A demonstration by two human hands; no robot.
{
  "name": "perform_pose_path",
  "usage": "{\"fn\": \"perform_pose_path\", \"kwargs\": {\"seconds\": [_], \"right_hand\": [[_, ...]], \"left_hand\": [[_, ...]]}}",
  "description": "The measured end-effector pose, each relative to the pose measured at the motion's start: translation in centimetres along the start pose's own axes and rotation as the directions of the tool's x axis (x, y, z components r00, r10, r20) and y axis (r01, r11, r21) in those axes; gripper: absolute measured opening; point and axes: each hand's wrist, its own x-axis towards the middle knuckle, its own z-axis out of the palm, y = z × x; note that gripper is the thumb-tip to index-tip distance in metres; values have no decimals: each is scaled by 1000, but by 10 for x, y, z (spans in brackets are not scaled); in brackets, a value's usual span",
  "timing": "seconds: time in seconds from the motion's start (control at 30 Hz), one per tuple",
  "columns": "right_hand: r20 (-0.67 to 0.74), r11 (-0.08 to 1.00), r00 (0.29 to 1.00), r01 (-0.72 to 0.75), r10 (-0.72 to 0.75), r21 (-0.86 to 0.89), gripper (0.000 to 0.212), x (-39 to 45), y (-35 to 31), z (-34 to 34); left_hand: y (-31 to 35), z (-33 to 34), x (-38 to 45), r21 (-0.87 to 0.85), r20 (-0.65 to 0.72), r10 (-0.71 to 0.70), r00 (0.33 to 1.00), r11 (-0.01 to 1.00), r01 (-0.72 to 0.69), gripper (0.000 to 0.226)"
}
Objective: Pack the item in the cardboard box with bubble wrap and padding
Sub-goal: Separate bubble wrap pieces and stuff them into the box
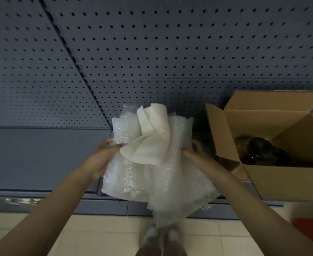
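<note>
Left hand (104, 156) and right hand (194, 152) are clamped on a bundle of bubble wrap (133, 174) and padding (152, 137), held mid-air. Box (281, 183), item (262, 150) inside, lies rightward, nearer the right hand.

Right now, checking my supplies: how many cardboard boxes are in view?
1. The open cardboard box sits on the grey shelf at the right, flaps up, a dark item inside. Its right side is cut off by the frame, so others could be out of view.

Grey pegboard wall (152, 52), pale tiled floor (100, 235)
</note>
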Motion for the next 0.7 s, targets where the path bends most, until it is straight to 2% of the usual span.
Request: {"fn": "perform_pose_path", "kwargs": {"seconds": [0.03,0.13,0.17,0.27,0.4,0.5,0.57,0.63,0.7], "right_hand": [[-6,1000,1000,-10,10,2,74,7,-1,0],[-50,998,997,-64,65,17,78,29,11,-3],[-64,996,994,-90,91,25,79,32,18,-3],[-103,993,990,-88,96,78,63,41,33,-7],[-229,991,965,-110,125,77,52,45,35,-10],[-354,993,930,-115,97,-30,51,42,27,-8],[-416,989,909,-84,26,-122,51,33,23,-5],[-429,952,901,-65,-73,-299,51,25,21,-1],[-404,892,903,-58,-144,-448,48,16,17,7]], "left_hand": [[-3,0,12,2,-24,-4,1000,1000,4,47],[-14,0,39,52,-19,-27,999,998,28,73],[-19,-2,44,85,-53,-41,998,995,46,74],[-31,-12,58,123,-194,-52,980,989,77,54],[-36,-29,68,142,-244,-60,968,985,97,47],[-33,-45,73,210,-321,17,947,976,54,37],[-28,-55,69,332,-355,96,930,943,29,27],[-25,-64,65,409,-374,185,909,912,-17,22],[-19,-65,59,397,-349,207,914,916,-56,18]]}}
